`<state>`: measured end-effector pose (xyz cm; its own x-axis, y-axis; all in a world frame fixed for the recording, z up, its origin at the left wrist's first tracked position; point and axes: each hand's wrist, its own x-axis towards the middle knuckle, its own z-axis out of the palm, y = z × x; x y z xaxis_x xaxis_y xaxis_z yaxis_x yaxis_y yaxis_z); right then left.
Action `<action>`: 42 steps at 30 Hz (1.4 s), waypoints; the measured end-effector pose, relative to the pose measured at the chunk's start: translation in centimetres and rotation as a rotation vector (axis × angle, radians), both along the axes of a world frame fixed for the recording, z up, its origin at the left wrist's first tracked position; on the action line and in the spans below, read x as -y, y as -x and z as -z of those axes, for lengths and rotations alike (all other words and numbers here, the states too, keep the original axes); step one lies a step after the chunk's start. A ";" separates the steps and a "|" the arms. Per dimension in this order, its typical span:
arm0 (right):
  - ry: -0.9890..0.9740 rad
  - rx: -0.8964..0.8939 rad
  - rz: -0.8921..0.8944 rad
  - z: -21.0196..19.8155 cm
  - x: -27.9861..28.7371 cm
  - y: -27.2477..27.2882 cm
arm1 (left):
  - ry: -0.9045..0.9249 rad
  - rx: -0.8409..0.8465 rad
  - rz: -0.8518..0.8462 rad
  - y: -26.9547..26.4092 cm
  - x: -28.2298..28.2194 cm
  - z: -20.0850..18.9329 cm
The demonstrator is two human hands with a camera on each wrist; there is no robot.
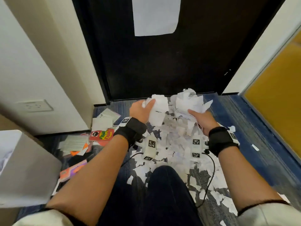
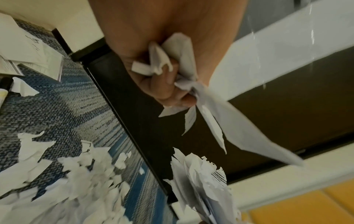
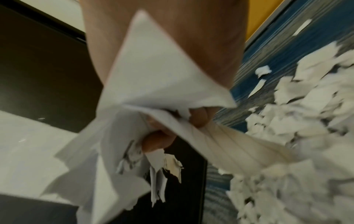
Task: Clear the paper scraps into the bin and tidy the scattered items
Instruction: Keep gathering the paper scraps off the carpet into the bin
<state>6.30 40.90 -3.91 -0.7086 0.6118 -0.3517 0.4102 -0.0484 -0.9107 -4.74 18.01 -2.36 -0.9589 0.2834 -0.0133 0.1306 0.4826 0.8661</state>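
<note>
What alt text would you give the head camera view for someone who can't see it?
Both hands, left hand and right hand, each grip a bunch of paper scraps above a scrap-littered blue carpet by a dark door. A grey bin stands at left.

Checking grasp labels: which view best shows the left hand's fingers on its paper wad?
Left wrist view. The left hand fills it, curled fingers clamping the paper wad in the palm. Head view shows only the back of that hand, the wad bulging past it. Right wrist view doesn't show it.
</note>
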 end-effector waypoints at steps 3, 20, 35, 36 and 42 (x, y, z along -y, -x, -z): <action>0.031 -0.105 -0.105 -2.8 5.3 2.8 | -0.120 -0.006 -0.110 1.1 5.4 -2.1; 0.166 -0.103 -0.829 -5.8 42.7 14.4 | -0.181 -0.078 -0.797 3.2 43.3 -3.9; -0.252 0.372 -1.238 -2.5 58.0 19.6 | 0.427 0.104 -0.670 0.3 52.4 2.8; -0.258 0.407 -1.270 -2.8 58.6 19.8 | 0.409 0.123 -0.657 0.2 52.5 2.8; -0.127 0.508 -1.333 -2.5 61.2 21.0 | 0.404 0.167 -0.496 -0.6 53.2 2.9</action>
<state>-14.65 -20.28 -1.41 -0.5851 -0.3521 -0.7305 0.3604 0.6940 -0.6232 -4.16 -35.24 -5.22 -0.9503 -0.2495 -0.1863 -0.3112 0.7423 0.5934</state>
